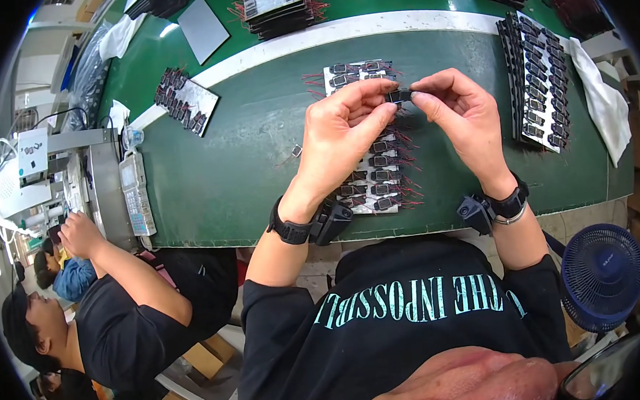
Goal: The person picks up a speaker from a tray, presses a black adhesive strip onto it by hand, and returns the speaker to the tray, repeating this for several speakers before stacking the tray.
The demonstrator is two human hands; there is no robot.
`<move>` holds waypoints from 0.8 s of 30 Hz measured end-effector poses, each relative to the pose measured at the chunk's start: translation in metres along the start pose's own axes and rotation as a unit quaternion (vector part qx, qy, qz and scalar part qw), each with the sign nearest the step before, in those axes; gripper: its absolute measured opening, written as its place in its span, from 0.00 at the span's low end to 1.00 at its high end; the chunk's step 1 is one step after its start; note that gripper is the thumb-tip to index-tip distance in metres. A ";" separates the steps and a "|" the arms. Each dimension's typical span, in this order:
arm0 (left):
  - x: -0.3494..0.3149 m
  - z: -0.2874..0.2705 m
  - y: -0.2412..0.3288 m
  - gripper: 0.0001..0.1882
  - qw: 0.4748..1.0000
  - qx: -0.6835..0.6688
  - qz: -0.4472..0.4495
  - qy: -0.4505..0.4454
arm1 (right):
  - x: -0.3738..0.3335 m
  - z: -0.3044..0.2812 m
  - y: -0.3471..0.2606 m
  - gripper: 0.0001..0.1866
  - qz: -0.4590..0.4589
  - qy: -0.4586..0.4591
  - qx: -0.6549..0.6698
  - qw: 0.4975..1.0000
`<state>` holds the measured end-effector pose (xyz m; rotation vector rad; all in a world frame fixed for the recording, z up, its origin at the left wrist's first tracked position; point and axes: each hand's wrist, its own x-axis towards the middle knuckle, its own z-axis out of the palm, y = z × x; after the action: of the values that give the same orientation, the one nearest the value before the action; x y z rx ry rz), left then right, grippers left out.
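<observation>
Over the green worktable, my left hand pinches one end of a small black rectangular part between thumb and fingers. The thumb and forefinger of my right hand grip its other end. Beneath both hands lies a white board with rows of small black parts and thin red wires. My hands hide the middle of that board. One loose small part with a wire lies on the table left of my left hand.
A stack of loaded boards stands at the right beside a white cloth. Another loaded board lies at the left. A white strip crosses the table. A handheld keypad device sits near a co-worker. A blue fan stands lower right.
</observation>
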<state>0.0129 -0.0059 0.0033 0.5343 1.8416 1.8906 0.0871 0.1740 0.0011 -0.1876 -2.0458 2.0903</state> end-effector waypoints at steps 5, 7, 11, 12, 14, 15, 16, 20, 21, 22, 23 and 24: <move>-0.003 0.000 0.000 0.15 1.000 -0.002 -0.003 -0.003 | -0.001 0.002 0.004 0.06 0.012 -0.022 -0.018 1.000; -0.004 -0.001 0.000 0.15 1.000 0.010 -0.002 -0.010 | 0.001 -0.001 0.008 0.06 0.001 -0.024 -0.027 0.999; -0.005 -0.003 0.002 0.16 0.998 0.046 0.002 -0.030 | 0.004 -0.006 0.010 0.05 0.011 -0.045 -0.006 0.999; -0.006 -0.003 0.002 0.16 0.998 0.055 0.003 -0.035 | 0.004 -0.007 0.009 0.06 0.045 -0.066 0.031 0.996; -0.006 -0.002 0.001 0.16 0.997 0.064 0.002 -0.040 | 0.005 -0.010 0.009 0.06 0.081 -0.084 0.070 0.991; -0.006 -0.002 0.000 0.15 0.998 0.057 0.003 -0.036 | 0.005 -0.011 0.010 0.06 0.084 -0.091 0.068 0.990; -0.006 -0.001 -0.001 0.14 0.998 0.050 0.004 -0.031 | 0.005 -0.013 0.011 0.06 0.087 -0.097 0.066 0.989; -0.006 -0.001 -0.001 0.13 0.999 0.041 0.015 -0.028 | 0.005 -0.011 0.007 0.07 0.087 -0.110 0.064 0.988; -0.006 -0.001 -0.001 0.13 0.999 0.039 0.021 -0.030 | 0.004 -0.011 0.005 0.08 0.086 -0.112 0.064 0.988; -0.006 -0.001 -0.002 0.13 0.999 0.038 0.020 -0.030 | 0.004 -0.011 0.005 0.08 0.087 -0.112 0.064 0.988; -0.006 0.000 -0.002 0.13 0.998 0.043 0.024 -0.027 | 0.005 -0.011 0.004 0.09 0.085 -0.114 0.061 0.988; -0.006 0.000 -0.003 0.13 0.998 0.047 0.028 -0.024 | 0.005 -0.011 0.004 0.09 0.082 -0.116 0.057 0.988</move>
<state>0.0181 -0.0092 0.0009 0.6645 1.9107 1.8163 0.0846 0.1859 -0.0026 -0.1022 -2.0908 2.4257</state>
